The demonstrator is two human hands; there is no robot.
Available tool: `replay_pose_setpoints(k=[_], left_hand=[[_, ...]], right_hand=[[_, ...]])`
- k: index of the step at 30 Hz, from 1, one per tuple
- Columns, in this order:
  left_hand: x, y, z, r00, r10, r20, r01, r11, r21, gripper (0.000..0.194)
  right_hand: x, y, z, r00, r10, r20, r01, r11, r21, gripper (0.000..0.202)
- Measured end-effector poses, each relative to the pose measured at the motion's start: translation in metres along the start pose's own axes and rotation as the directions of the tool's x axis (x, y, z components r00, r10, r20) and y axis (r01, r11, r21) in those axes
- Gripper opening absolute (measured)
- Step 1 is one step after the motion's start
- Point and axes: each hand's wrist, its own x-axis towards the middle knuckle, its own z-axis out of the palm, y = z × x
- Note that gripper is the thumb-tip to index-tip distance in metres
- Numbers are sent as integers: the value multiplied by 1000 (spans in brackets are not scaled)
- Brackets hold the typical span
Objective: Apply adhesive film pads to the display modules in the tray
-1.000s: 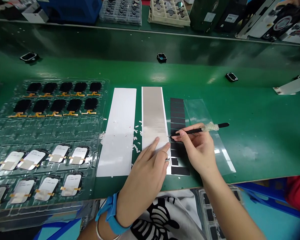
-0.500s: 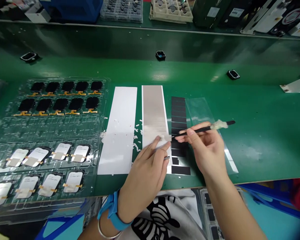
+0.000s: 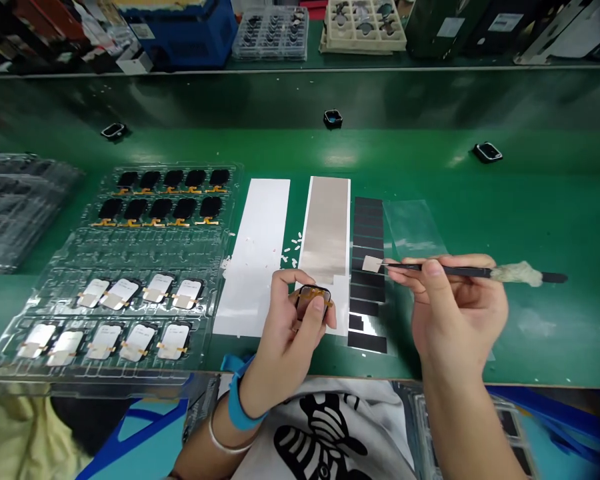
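A small black rounded-square screen module with an orange flex strip (image 3: 313, 297) is held tilted above the green worktop (image 3: 530, 200), while slim black tweezers wrapped in whitish tape (image 3: 473, 271) lie level, gripping a small beige adhesive square (image 3: 371, 264) at their tip.

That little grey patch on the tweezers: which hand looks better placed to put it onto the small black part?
Probably the right hand: its tweezers already grip the patch just beside the part. The left hand is busy holding that part.
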Motion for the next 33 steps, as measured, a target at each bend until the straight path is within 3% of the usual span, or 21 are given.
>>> replay_pose_setpoints(k=[5, 13, 20, 26, 33], left_hand=[[0, -2, 0, 996, 49, -81, -44, 997, 60, 7], [0, -1, 0, 996, 21, -86, -18, 999, 30, 9], [-6, -4, 0, 995, 23, -98, -34, 994, -106, 14], [-7, -4, 1, 995, 13, -95, -22, 995, -99, 11], [-6, -4, 3, 995, 25, -94, -32, 997, -71, 8]], right_hand=[[-16, -10, 7, 1000, -8, 4, 8, 1000, 10, 13], [-43, -5, 28, 992, 41, 118, -47, 998, 51, 10], [-51, 3, 33, 987, 70, 144, -80, 995, 66, 12], [-53, 6, 33, 989, 85, 125, -86, 996, 3, 12], [-52, 8, 33, 990, 47, 135, -53, 998, 42, 12]])
